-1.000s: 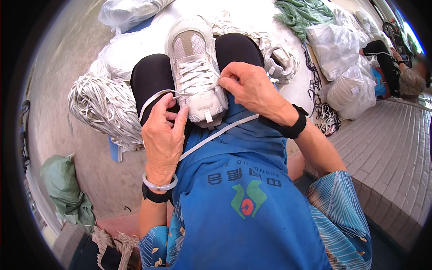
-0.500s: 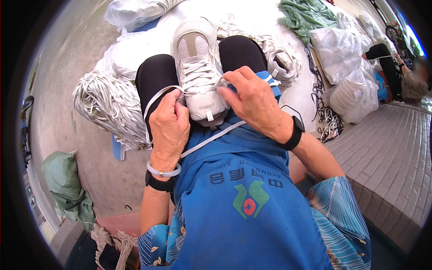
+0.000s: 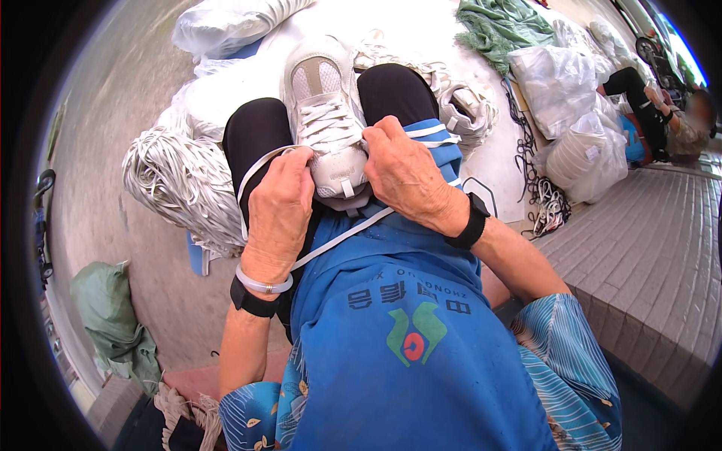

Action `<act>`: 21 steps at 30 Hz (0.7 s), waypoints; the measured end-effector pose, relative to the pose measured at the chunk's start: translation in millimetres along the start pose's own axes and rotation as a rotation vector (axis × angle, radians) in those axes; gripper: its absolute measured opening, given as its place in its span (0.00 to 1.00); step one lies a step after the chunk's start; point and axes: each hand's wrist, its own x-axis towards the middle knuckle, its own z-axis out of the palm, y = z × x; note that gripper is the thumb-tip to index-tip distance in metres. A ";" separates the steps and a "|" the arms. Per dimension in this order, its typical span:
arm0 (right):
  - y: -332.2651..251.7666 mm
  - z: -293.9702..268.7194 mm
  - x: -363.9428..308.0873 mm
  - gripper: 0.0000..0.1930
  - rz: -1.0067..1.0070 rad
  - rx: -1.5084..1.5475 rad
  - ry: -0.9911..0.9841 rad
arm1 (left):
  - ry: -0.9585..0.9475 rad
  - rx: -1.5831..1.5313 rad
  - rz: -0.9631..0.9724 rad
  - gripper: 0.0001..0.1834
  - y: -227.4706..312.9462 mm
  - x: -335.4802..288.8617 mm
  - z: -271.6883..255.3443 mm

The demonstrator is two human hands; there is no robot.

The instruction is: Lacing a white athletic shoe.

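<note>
A white and beige sneaker point(image 3: 337, 162) rests between my knees, its toe toward me, with a flat white shoelace point(image 3: 329, 120) laced crosswise over its tongue. At the shoe's left side my left hand point(image 3: 278, 199) pinches one lace end, which loops over the left knee. My right hand point(image 3: 410, 177) is closed against the shoe's right side, fingertips at the eyelet edge, apparently on the lace; the fingers partly hide it. A white strand crosses my blue apron point(image 3: 421, 323) beneath both hands.
At left lies a thick bundle of white laces point(image 3: 177, 188). Another sneaker point(image 3: 462, 109) stands beyond my right knee. Plastic-wrapped bundles point(image 3: 583, 158), dark laces point(image 3: 538, 180) and green netting point(image 3: 504, 30) lie to the right. A person point(image 3: 681, 124) sits at far right.
My right hand has drawn in and its fingers have closed at the shoe's right edge, where they were raised and spread before. My left hand stays pinched on its lace.
</note>
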 end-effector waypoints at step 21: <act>-10.8 -13.5 9.9 0.09 -0.229 -0.302 0.051 | 0.031 -0.205 0.002 0.09 26.7 -11.7 -18.6</act>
